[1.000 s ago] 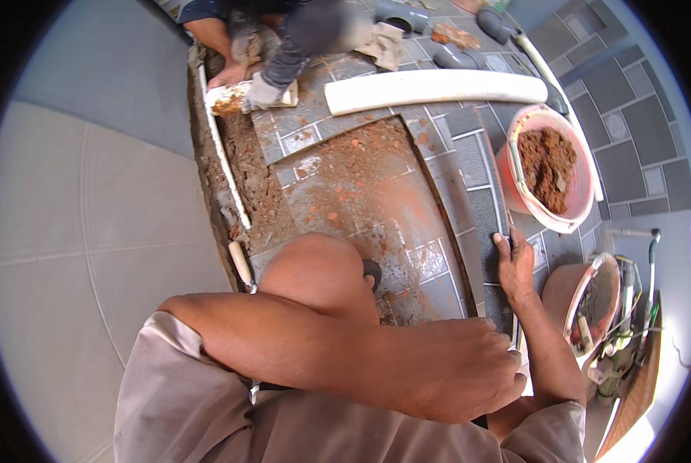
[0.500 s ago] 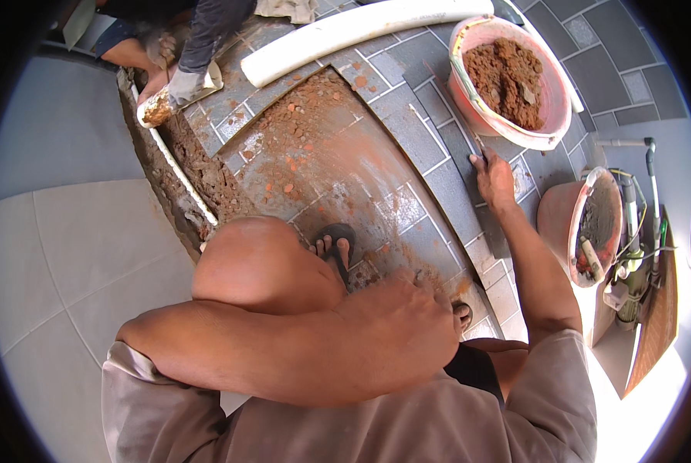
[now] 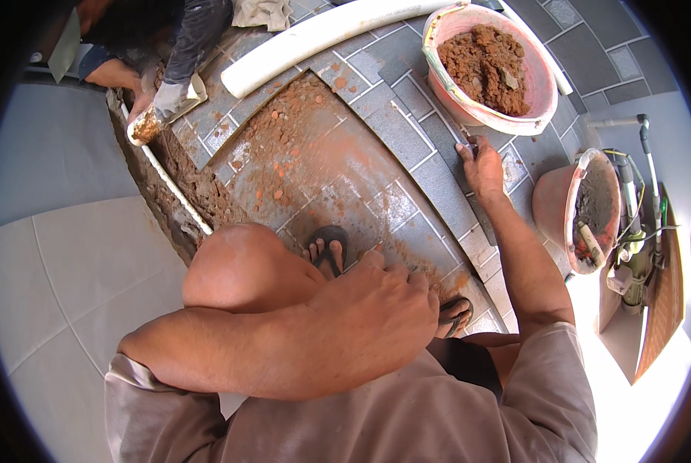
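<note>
My left hand hangs in front of my bent knee, back of the hand up. Its fingers curl downward, and the tips and anything within them are hidden. My right hand reaches forward to the dark tiled floor, beside the red bucket of brown soil. Its fingers are closed around something narrow by the bucket's base, too small to make out. Beneath my left hand, my sandalled feet stand on paving tiles smeared with mud.
A narrow trench with a thin white pipe runs along the left. There a co-worker's gloved hand holds a short pipe. A thick white pipe lies across the back. Another bucket with grey contents stands at right.
My left hand has risen slightly and moved left, with its blur gone. My right hand has shifted a little left and nearer the bucket. The whole view has shifted slightly.
</note>
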{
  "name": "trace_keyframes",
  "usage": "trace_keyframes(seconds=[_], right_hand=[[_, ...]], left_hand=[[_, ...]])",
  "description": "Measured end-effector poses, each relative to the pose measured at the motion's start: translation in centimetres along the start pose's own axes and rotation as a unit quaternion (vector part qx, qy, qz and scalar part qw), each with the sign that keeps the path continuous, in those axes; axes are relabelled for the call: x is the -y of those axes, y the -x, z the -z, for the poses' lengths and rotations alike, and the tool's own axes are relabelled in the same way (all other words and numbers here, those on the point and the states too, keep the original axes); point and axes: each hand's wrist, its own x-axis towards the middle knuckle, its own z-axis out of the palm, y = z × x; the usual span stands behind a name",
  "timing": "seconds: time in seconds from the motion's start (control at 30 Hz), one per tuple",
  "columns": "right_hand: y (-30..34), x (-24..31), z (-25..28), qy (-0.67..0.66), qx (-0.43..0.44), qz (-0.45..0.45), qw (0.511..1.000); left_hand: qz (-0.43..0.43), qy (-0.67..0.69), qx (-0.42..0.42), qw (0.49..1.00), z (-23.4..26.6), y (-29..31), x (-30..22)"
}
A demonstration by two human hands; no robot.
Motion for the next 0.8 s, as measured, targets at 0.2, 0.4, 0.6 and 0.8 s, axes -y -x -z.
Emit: trace_keyframes(seconds=[0.2, 0.4, 0.6, 0.8], right_hand=[[-0.1, -0.1, 0.1, 0.006, 0.021, -0.013, 1.000], [0.8, 0.5, -0.8, -0.024, -0.032, 0.012, 0.999], [2.5, -3.3, 3.2, 0.073, -0.128, 0.172, 0.974], [5.4, -8.1, 7.6, 0.220, 0.031, 0.072, 0.972]], left_hand=[[0.004, -0.031, 0.002, 1.000, 0.5, 0.3, 0.3], [0.042, 0.003, 0.073, 0.996, 1.2, 2.2, 1.2], [0.137, 0.013, -0.089, 0.986, 3.6, 3.5, 4.4], [0.304, 0.166, -0.225, 0.911, 6.1, 4.6, 7.3]])
